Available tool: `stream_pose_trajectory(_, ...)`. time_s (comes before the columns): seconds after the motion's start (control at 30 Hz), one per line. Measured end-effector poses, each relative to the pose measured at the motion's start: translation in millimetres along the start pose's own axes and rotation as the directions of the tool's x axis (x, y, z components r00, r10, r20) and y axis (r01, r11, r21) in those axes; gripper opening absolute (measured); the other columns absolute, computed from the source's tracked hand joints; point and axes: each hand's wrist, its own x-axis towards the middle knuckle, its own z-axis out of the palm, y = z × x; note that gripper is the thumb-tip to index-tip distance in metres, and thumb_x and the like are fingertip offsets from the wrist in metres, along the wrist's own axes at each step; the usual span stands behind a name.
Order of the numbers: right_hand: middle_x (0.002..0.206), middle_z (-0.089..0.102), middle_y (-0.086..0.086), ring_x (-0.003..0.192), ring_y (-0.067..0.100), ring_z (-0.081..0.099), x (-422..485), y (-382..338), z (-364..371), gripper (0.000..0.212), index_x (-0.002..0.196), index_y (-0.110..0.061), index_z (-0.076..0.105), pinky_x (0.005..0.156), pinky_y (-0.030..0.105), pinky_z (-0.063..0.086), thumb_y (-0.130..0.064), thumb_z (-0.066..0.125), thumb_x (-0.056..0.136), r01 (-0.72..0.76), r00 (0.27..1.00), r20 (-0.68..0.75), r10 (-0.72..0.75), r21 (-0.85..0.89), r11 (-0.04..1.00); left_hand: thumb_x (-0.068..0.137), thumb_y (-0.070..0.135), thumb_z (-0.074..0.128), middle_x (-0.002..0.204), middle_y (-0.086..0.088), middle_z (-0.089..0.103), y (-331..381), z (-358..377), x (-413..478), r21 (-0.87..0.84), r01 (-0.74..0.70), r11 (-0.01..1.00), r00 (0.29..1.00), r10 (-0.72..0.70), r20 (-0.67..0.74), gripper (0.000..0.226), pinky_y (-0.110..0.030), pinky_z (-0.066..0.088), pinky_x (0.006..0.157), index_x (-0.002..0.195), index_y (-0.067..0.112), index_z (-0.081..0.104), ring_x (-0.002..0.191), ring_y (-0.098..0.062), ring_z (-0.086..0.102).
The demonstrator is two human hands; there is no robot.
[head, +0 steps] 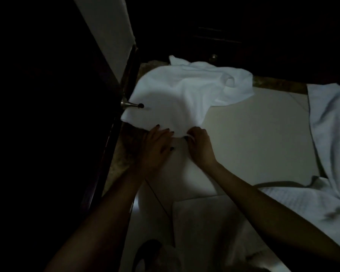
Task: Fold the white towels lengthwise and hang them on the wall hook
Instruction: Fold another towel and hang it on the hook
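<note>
A white towel [186, 89] is stretched out in front of me in dim light, its far end crumpled. A metal wall hook [133, 105] with a dark tip sticks out from the dark panel at left, right at the towel's left edge. My left hand [157, 146] lies with straight fingers on the towel's near edge. My right hand [199, 145] pinches a folded bit of that edge just to the right.
More white cloth [332, 138] lies bunched on a bed at the right. A pale tiled floor [253, 134] stretches below the towel. A dark door or panel [47, 114] fills the left side, with dark furniture [214, 36] at the back.
</note>
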Motion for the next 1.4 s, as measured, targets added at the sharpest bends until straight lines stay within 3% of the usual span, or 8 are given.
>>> stream_pose_trajectory(0.27,0.082,0.062,-0.004,0.071,-0.002,0.057,-25,-47,-121,0.009,0.098,0.002,0.061,0.063,0.006,0.038,-0.003,0.054,0.097,0.014,0.993,-0.120,0.019,0.273,0.962,0.085,0.016,0.063,0.104,-0.018,0.071,84,-47,33,-0.115,-0.041,0.992,0.989,0.024,-0.149,0.024,-0.054,0.049,0.094,0.100,0.000,0.072,0.105,-0.038,0.065)
stream_pose_trajectory(0.33,0.081,0.057,-0.014,0.072,-0.009,0.057,-31,-61,-154,0.010,0.099,0.001,0.061,0.064,0.003,0.039,-0.003,0.052,0.097,-0.018,0.990,-0.127,0.059,0.308,0.951,0.088,0.018,0.059,0.101,-0.018,0.072,110,-70,36,-0.273,0.096,0.957,0.982,-0.136,-0.130,0.025,-0.051,0.052,0.090,0.098,0.000,0.073,0.099,-0.035,0.067)
stream_pose_trajectory(0.47,0.093,0.066,0.002,0.082,0.009,0.061,-49,-101,-230,0.015,0.107,-0.002,0.063,0.067,0.007,0.042,-0.008,0.052,0.098,-0.128,0.989,0.107,0.100,0.299,0.946,0.094,0.011,0.059,0.098,-0.019,0.070,164,-137,30,-0.490,0.347,0.800,0.928,-0.367,0.058,0.017,-0.045,0.053,0.082,0.103,-0.002,0.067,0.093,-0.035,0.066)
stream_pose_trajectory(0.63,0.095,0.070,0.004,0.076,0.006,0.065,-91,-180,-336,0.022,0.118,-0.008,0.063,0.063,0.009,0.046,-0.014,0.053,0.100,-0.185,0.950,0.297,0.101,0.270,0.945,0.093,0.003,0.059,0.082,-0.010,0.063,247,-265,15,-0.604,0.332,0.725,0.921,-0.387,0.041,0.011,-0.028,0.045,0.069,0.092,-0.006,0.066,0.076,-0.017,0.059)
stream_pose_trajectory(0.77,0.081,0.067,-0.007,0.069,0.008,0.064,-108,-268,-435,0.014,0.105,-0.020,0.065,0.057,0.011,0.045,-0.020,0.068,0.091,-0.200,0.939,0.327,0.105,0.272,0.941,0.095,0.006,0.056,0.091,-0.017,0.066,322,-388,11,-0.599,0.344,0.723,0.921,-0.385,0.063,0.013,-0.033,0.047,0.081,0.097,-0.003,0.066,0.086,-0.022,0.060)
stream_pose_trajectory(1.13,0.075,0.064,-0.002,0.069,0.001,0.054,-175,-553,-693,0.015,0.087,-0.006,0.071,0.064,0.021,0.042,-0.010,0.059,0.095,0.239,0.927,0.206,-0.314,0.323,0.916,0.095,0.005,0.056,0.069,0.006,0.053,505,-754,-89,-0.482,0.207,0.852,0.947,-0.299,-0.121,0.018,-0.013,0.036,0.063,0.078,0.009,0.061,0.063,0.007,0.047)
stream_pose_trajectory(1.3,0.072,0.059,0.000,0.065,0.003,0.051,-235,-637,-733,0.012,0.087,-0.005,0.068,0.060,0.017,0.039,-0.008,0.059,0.094,0.331,0.878,0.176,-0.446,0.449,0.830,0.091,0.020,0.065,0.058,0.002,0.043,559,-827,-197,-0.525,0.285,0.802,0.909,-0.400,-0.117,0.033,-0.016,0.029,0.050,0.062,0.012,0.053,0.055,-0.004,0.039)
stream_pose_trajectory(1.4,0.070,0.058,0.001,0.061,0.000,0.052,-263,-669,-739,0.014,0.085,-0.004,0.066,0.059,0.016,0.040,-0.006,0.057,0.095,0.361,0.857,0.144,-0.495,0.517,0.776,0.084,0.023,0.073,0.055,0.003,0.058,570,-850,-269,-0.538,0.385,0.750,0.855,-0.509,-0.097,0.029,-0.016,0.040,0.050,0.062,0.006,0.064,0.053,-0.004,0.053)
